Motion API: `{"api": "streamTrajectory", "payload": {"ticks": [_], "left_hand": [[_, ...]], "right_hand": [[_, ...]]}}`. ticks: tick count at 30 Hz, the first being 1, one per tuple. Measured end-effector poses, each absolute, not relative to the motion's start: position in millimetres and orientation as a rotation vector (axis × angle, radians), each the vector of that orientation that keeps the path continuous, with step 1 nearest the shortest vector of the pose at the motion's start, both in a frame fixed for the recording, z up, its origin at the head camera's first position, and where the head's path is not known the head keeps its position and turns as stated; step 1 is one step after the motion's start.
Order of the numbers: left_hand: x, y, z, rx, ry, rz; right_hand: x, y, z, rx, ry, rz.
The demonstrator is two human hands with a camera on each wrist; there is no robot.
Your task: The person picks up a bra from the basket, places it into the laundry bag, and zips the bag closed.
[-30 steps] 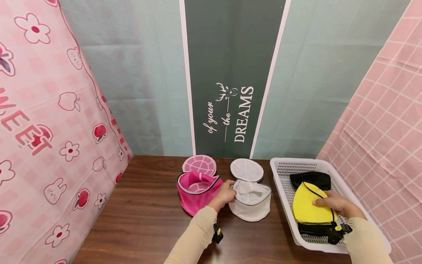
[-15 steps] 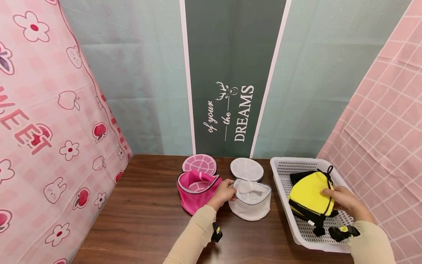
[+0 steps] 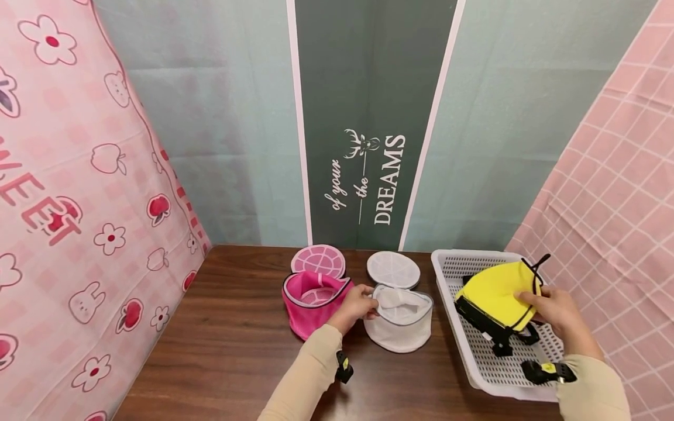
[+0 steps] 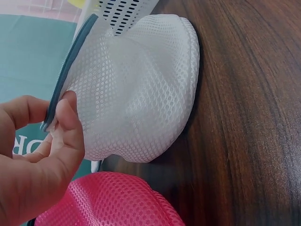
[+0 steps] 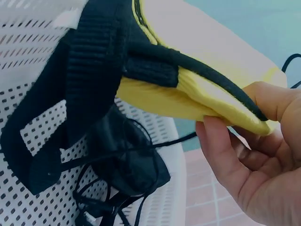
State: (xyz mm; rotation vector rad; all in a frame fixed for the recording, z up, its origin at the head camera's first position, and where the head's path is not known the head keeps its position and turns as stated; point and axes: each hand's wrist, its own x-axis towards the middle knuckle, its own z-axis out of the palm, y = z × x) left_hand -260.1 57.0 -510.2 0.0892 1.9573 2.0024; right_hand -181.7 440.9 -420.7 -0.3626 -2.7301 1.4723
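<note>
Yellow pouch (image 3: 495, 293), black-trimmed, seemingly fabric; white mesh bag (image 4: 138, 89), grey-zipped.

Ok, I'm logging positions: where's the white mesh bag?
The white mesh bag is right of centre in the head view, between the pink bag and the basket, its rim pinched by the left hand.

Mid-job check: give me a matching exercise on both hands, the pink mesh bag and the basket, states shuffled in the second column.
1. left hand
2. right hand
3. pink mesh bag
4. basket

A. mouth open, dark-edged rim
B. holding the yellow cloth item
C. white, with perforated floor
D. pinching the rim of the white mesh bag

Pairs: 1-D, 2-B, 3-A, 4-C
</note>
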Motion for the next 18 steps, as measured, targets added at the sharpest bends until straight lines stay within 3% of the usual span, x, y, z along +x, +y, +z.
{"api": "streamTrajectory", "payload": {"ticks": [18], "left_hand": [[-261, 54, -509, 0.082, 2.019, 1.985]], "right_hand": [[-194, 412, -393, -0.448, -2.748, 1.119]]}}
